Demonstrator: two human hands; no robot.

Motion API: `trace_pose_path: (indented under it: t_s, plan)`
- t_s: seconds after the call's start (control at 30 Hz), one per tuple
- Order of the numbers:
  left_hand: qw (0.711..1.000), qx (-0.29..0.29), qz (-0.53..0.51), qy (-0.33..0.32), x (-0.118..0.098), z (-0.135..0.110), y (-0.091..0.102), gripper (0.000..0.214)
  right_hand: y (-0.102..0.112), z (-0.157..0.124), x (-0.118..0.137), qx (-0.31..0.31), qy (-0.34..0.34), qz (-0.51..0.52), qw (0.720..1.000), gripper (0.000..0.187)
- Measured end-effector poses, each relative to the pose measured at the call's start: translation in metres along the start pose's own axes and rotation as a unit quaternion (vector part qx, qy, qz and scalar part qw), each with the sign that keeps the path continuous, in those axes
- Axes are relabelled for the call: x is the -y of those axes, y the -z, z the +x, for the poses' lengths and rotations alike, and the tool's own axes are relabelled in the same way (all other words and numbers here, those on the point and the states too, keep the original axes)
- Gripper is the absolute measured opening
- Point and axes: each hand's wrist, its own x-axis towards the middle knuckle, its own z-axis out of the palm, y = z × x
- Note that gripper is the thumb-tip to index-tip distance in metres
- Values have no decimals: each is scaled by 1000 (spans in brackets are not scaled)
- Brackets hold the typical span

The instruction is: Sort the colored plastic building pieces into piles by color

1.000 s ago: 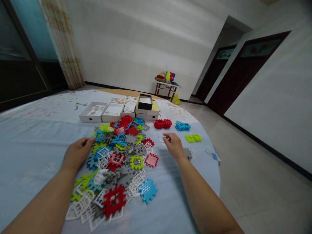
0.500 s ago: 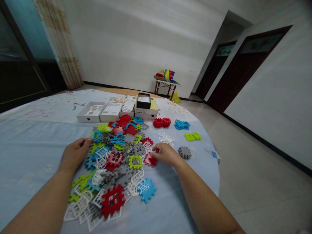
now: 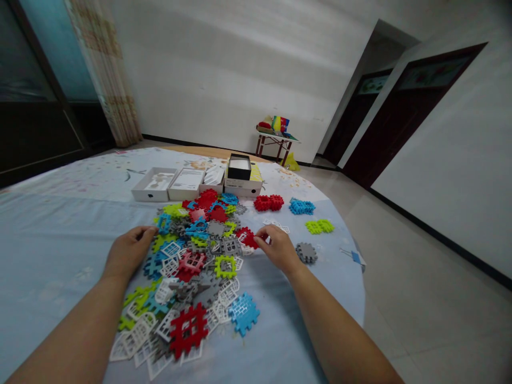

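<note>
although single-colour plastic stacks [image 3: 269,202] sit right of the multicoloured plastic-tile pile [image 3: 194,261], much remains mixed; right hand [image 3: 277,245] pinches red toothed tile [image 3: 247,237], left hand [image 3: 128,249] grip unclear.

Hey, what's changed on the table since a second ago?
The right hand has left the white lattice pieces, swung left toward the heap and taken hold of a red tile, apparently the one that lay at the heap's right edge, shifting it farther from the person. The left hand stays at the heap's left edge; the gray stack is unmoved.
</note>
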Motion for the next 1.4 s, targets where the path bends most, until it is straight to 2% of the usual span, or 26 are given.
trace_pose_path:
  t_s: [0.07,0.17,0.23,0.33,0.57,0.7,0.83,0.93,1.03,1.23,1.4]
  plan:
    - [1000,-3,2,-3,0,0,0,42,3,0,5,10,52,-1,999,10]
    - [1000,-9,1,-12,0,-1,0,43,5,-1,7,71,86,31,993,11]
    - [1000,-11,-3,-13,0,-1,-1,43,5,-1,4,72,64,33,995,12]
    - [1000,-10,-10,-4,0,-1,-1,42,2,-2,-3,61,3,-16,998,17]
    - [1000,0,-6,3,-2,-3,2,41,-19,-2,-1,85,-111,-141,980,54]
    - [1000,2,-5,1,-1,-2,2,41,-28,-3,2,93,-125,-156,975,50]
    - [1000,5,-4,1,-2,-2,2,41,-24,0,-7,72,-111,-130,983,46]
    - [1000,4,-5,2,-4,-2,2,40,-13,14,-24,17,-88,-111,990,48]
    - [1000,4,-3,3,-4,-2,2,41,-3,41,-44,-18,-80,-125,989,48]
    - [1000,12,-18,5,-3,0,1,41,1,103,-72,-9,-147,-212,966,46]
    - [1000,8,-29,-5,-1,-1,0,41,-3,128,-86,-23,-175,-235,956,51]
